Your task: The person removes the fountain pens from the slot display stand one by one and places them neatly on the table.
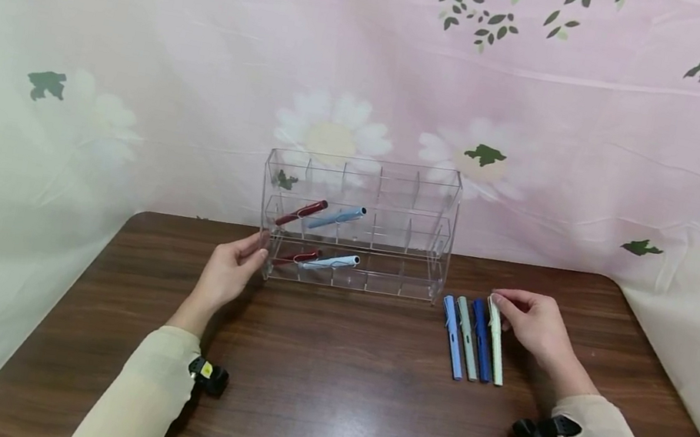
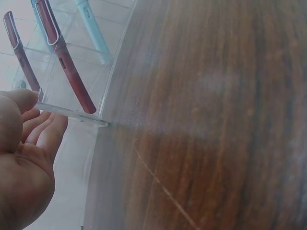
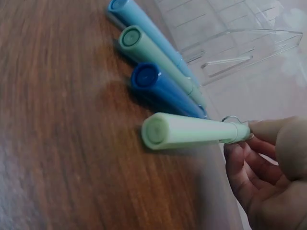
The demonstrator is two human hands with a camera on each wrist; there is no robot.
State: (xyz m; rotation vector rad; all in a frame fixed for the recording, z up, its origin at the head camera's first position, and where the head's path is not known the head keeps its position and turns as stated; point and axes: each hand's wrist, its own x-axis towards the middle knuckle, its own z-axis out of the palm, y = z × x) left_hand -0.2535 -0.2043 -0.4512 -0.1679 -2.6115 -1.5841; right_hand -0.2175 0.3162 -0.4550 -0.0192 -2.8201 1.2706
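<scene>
A clear acrylic pen holder (image 1: 348, 288) stands on the table, and my left hand (image 1: 228, 271) grips its left side wall between thumb and fingers. Slanting in its left compartments are an upper dark red pen (image 1: 302, 212), an upper blue pen (image 1: 338, 217), a lower dark red pen (image 2: 72, 79) and a lower light blue pen (image 1: 330, 262). My right hand (image 1: 535, 325) pinches the cap end of a pale green pen (image 3: 192, 132). Left of that pen lie a dark blue pen (image 1: 481, 342), a grey-green pen (image 1: 466, 339) and a light blue pen (image 1: 452, 338), side by side.
The brown wooden table (image 1: 318, 400) reaches back to a hanging cloth (image 1: 221, 71) printed with flowers and leaves, which also runs along both sides. The holder stands near the table's back edge, with the row of pens right of it.
</scene>
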